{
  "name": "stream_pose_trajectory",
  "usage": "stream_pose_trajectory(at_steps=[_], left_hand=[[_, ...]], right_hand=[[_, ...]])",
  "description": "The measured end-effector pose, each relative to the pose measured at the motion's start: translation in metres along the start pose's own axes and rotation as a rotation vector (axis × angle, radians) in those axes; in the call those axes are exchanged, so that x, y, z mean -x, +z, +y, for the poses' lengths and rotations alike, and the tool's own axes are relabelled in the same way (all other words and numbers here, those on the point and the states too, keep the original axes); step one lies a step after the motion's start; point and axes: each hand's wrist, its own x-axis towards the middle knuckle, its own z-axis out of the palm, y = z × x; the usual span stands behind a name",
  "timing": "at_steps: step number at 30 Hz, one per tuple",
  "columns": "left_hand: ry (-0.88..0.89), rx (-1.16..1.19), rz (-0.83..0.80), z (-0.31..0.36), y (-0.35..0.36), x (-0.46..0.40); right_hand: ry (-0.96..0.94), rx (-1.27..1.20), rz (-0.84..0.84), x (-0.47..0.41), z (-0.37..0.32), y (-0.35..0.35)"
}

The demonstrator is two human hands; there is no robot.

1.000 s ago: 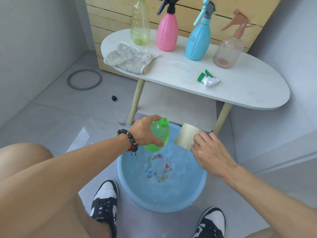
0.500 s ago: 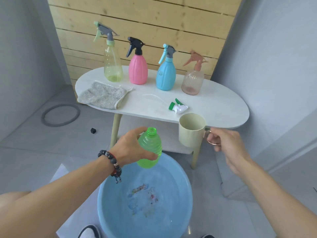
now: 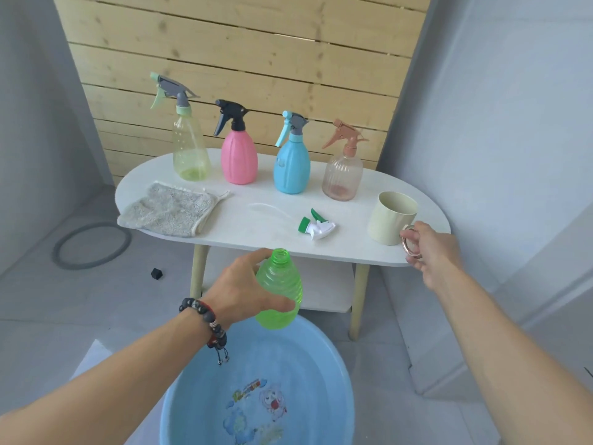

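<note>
— Holding what, low in the middle of the frame?

— Gripping the green bottle [image 3: 280,290] in the left hand [image 3: 244,284], wrapped round its body with thumb and fingers. Hanging just over the far rim of the blue basin [image 3: 199,396], uncapped.

— Pointing which way?

— Nearly upright. Lengthwise up the frame, open neck toward the top with a slight lean right, just short of the front edge of the white table [image 3: 256,239].

— And on the right side of the frame?

— Hooked on the ring handle of the cream cup [image 3: 390,220] with the curled fingers of the right hand [image 3: 430,248]. Seems to be resting on the table's right end, mouth up.

— Next move, judging by this?

— Probably fetching the spray head [image 3: 316,224]. Lying on its side on the table, above and right of the bottle's neck, between the two hands. Lengthwise left to right across the frame: green collar at the left, thin tube [image 3: 263,206] trailing toward the upper left, white nozzle at the right.

— Nearer to which hand?

— Not much in it, but busy on the left. Likely a job for the right after letting go of the cup, reaching leftward along the table. Would need turning collar-down, tube into the neck first.
</note>
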Motion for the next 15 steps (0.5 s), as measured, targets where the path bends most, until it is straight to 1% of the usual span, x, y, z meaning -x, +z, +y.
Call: stream_pose_trajectory(at_steps=[1,3,4,5,6,7,8,9,10,11,12,13,15], left_hand=[[-0.002,0.003,-0.003,0.001,-0.001,0.0],[-0.006,0.004,-0.005,0.002,-0.003,0.0],[-0.008,-0.001,-0.004,0.002,-0.004,0.0],[-0.009,-0.005,0.0,0.003,-0.005,-0.001],[-0.013,-0.011,0.008,0.003,-0.006,-0.001],[-0.017,-0.019,0.016,0.002,-0.007,-0.002],[-0.018,-0.028,0.025,0.002,-0.008,-0.002],[-0.02,-0.035,0.032,0.002,-0.008,-0.003],[-0.019,-0.041,0.038,0.001,-0.009,-0.004],[-0.019,-0.046,0.046,0.0,-0.009,-0.004],[-0.018,-0.05,0.053,-0.001,-0.01,-0.003],[-0.014,-0.055,0.058,-0.001,-0.01,-0.002],[-0.008,-0.077,0.067,-0.004,-0.013,0.001]], right_hand=[[-0.042,0.092,0.046,0.001,-0.001,-0.001],[-0.193,0.421,0.231,0.008,-0.003,0.001],[-0.315,0.569,0.333,0.015,-0.004,0.004],[-0.478,0.667,0.405,0.022,-0.004,0.011],[-0.678,0.713,0.401,0.028,-0.005,0.02],[-0.865,0.734,0.294,0.033,-0.006,0.034],[-0.999,0.75,0.103,0.036,-0.005,0.051],[-1.052,0.811,-0.118,0.036,-0.003,0.068],[-1.054,0.917,-0.304,0.035,0.001,0.086],[-1.033,1.026,-0.428,0.032,0.005,0.1],[-0.999,1.119,-0.495,0.028,0.01,0.113],[-0.969,1.181,-0.514,0.025,0.014,0.12],[-0.948,1.228,-0.49,0.022,0.023,0.127]])
